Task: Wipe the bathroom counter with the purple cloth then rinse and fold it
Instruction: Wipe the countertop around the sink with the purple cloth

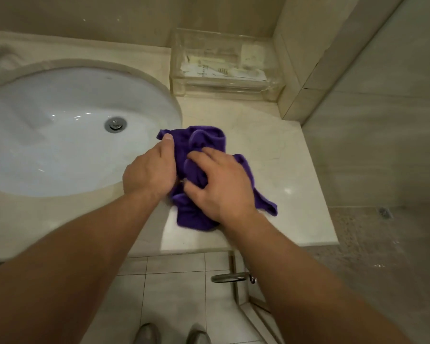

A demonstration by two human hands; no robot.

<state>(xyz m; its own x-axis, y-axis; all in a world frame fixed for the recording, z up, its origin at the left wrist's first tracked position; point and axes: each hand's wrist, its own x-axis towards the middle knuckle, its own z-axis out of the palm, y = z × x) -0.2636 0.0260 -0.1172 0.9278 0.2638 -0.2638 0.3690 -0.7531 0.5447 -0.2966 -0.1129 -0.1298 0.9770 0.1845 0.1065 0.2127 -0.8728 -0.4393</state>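
Note:
The purple cloth [204, 140] lies bunched on the beige marble counter [278, 150], just right of the sink. My left hand [149, 170] grips the cloth's left edge, its thumb on the far corner. My right hand [221, 182] lies on top of the cloth with fingers curled into its folds. A loose tail of cloth sticks out to the right from under my right wrist.
The white oval sink [47, 135] with a metal drain [115, 124] fills the left. A clear plastic box [224, 65] of toiletries stands at the back right against the wall. A glass shower partition rises on the right. The counter's front edge runs below my wrists.

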